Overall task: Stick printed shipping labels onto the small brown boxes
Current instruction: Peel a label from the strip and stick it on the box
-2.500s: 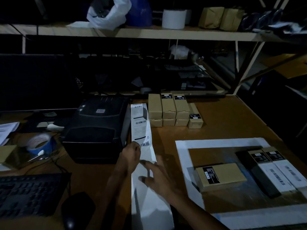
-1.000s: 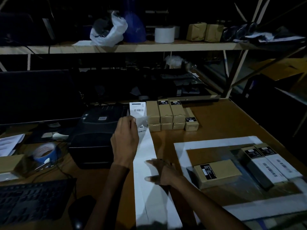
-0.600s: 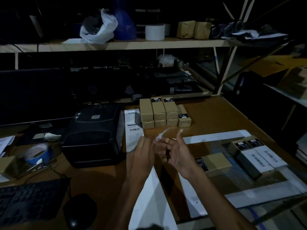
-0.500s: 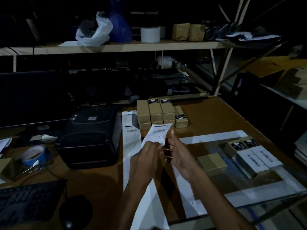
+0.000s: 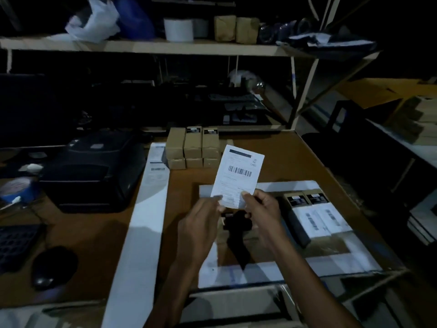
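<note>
Dim light covers a brown desk [image 5: 295,162] that fills the middle of the frame, with a long shelf [image 5: 165,47] across the top carrying a white bag [image 5: 94,22], a white roll [image 5: 178,29] and two wrapped parcels [image 5: 236,29].

At centre, both hands hold one printed label [image 5: 238,174] upright above the desk. The left hand [image 5: 201,223] pinches its lower left corner and the right hand [image 5: 262,209] pinches its lower right edge, thumbs on the printed face. A barcode and a dark bar near the top are readable as shapes only; the text is too blurred.

Behind the label, in the upper middle, a stack of boxes [image 5: 191,147] stands in two rows, touching each other. At right of centre, two labelled boxes [image 5: 316,214] lie side by side on a white-bordered mat [image 5: 295,185]. A box under the hands is mostly hidden by them and in shadow.

A long white strip [image 5: 146,221] runs from the stack down to the lower edge of the frame. Left of it sits a black printer [image 5: 92,169]. Far left there is blue tape [image 5: 16,190], and at lower left a keyboard [image 5: 14,245] and a mouse [image 5: 54,266].
</note>
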Demonstrator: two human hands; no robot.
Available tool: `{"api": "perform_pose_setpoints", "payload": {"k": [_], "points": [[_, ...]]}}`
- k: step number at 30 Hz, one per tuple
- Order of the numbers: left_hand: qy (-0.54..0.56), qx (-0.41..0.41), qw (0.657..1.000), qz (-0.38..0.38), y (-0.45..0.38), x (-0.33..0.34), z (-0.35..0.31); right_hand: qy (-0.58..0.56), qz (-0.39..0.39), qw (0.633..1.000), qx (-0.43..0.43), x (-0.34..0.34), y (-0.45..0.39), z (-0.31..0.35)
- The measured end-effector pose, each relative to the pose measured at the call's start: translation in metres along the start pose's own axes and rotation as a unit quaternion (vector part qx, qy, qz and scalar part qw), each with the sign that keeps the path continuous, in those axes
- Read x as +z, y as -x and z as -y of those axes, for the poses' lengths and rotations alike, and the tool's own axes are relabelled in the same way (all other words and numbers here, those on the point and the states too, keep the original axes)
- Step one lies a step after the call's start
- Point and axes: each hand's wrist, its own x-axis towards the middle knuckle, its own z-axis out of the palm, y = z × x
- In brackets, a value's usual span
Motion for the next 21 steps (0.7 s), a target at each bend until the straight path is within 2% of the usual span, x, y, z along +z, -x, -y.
{"api": "perform_pose_setpoints", "payload": {"k": [1,3,5,7,10,12,16,21], "points": [[-0.002,0.005,0.999,-0.037,-0.003,0.005,-0.006,0.022,0.004,1.0,-0.002,-0.011,0.001,-0.004],[0.033,-0.038,0.996,-0.071,-0.015,0.01,-0.02,0.05,0.026,0.998,0.0,-0.032,0.005,-0.012],[0.048,-0.087,0.993,-0.057,-0.026,0.02,-0.031,0.053,0.056,0.997,0.001,-0.049,0.012,-0.017],[0.063,-0.108,0.992,-0.017,-0.043,0.029,-0.031,0.064,0.083,0.995,-0.006,-0.062,0.018,-0.019],[0.099,-0.128,0.983,0.085,-0.069,0.036,-0.029,0.094,0.104,0.99,-0.01,-0.074,0.019,-0.017],[0.11,-0.114,0.976,0.149,-0.082,0.04,-0.026,0.102,0.106,0.989,-0.005,-0.077,0.019,-0.016],[0.125,-0.068,0.972,0.189,-0.103,0.048,-0.024,0.078,0.072,0.994,0.015,-0.077,0.016,-0.014],[0.159,-0.052,0.963,0.21,-0.125,0.061,-0.022,-0.067,-0.039,0.99,0.119,-0.06,0.014,-0.028]]}}
